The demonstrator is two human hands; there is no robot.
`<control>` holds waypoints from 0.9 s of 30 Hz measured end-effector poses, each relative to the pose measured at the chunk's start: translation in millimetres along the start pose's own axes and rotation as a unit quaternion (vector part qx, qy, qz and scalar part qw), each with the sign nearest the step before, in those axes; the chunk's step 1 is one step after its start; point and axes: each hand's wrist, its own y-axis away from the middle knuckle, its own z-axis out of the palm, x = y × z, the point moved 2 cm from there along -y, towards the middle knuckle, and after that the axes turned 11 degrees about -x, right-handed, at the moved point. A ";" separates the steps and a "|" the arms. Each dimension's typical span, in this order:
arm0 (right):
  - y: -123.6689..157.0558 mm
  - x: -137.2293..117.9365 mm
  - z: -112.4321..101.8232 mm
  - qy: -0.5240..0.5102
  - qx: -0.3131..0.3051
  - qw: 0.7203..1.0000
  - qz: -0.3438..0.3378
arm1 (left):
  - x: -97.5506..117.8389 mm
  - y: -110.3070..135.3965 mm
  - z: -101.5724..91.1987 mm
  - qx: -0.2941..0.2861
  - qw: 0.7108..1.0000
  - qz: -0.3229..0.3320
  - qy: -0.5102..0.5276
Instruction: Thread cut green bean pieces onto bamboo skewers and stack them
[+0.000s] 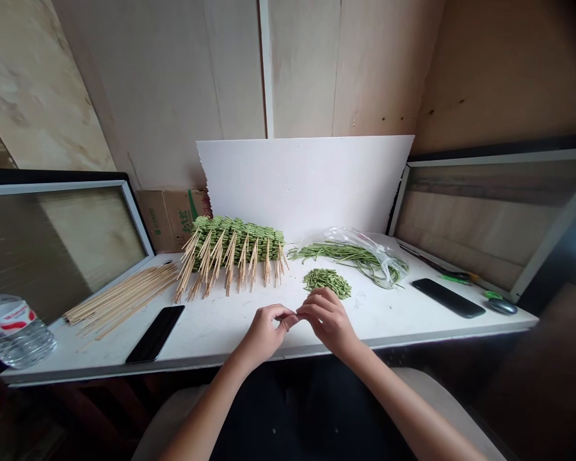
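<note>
My left hand [265, 330] and my right hand [330, 319] meet fingertip to fingertip above the front of the white table. Both are closed in a pinch, and whatever lies between the fingertips is too small or hidden to name. Just beyond my right hand sits a small pile of cut green bean pieces [327, 282]. Behind it, long green beans [338, 251] lie partly under a clear plastic bag [381, 253]. To the left are stacked skewers of green bean pieces [240, 234], their bare stick ends [229, 266] fanning toward me.
Loose wooden skewers [125, 291] lie at the left, near a black phone [155, 334] and a water bottle [16, 330]. On the right are another dark phone [447, 298] and a computer mouse [502, 306]. A white board [307, 182] stands upright at the back.
</note>
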 end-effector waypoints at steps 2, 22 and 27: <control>0.6 -3.5 3.4 -0.015 0.004 1.000 0.004 | 1.0 0.3 1.4 -0.014 1.000 0.012 -0.016; 10.0 77.9 -37.3 -0.140 0.142 0.932 0.301 | -30.8 -5.7 15.7 0.039 0.925 -0.046 0.374; 12.2 115.8 -53.6 0.005 0.097 0.942 0.320 | -55.8 -6.6 2.0 0.109 0.940 -0.065 0.317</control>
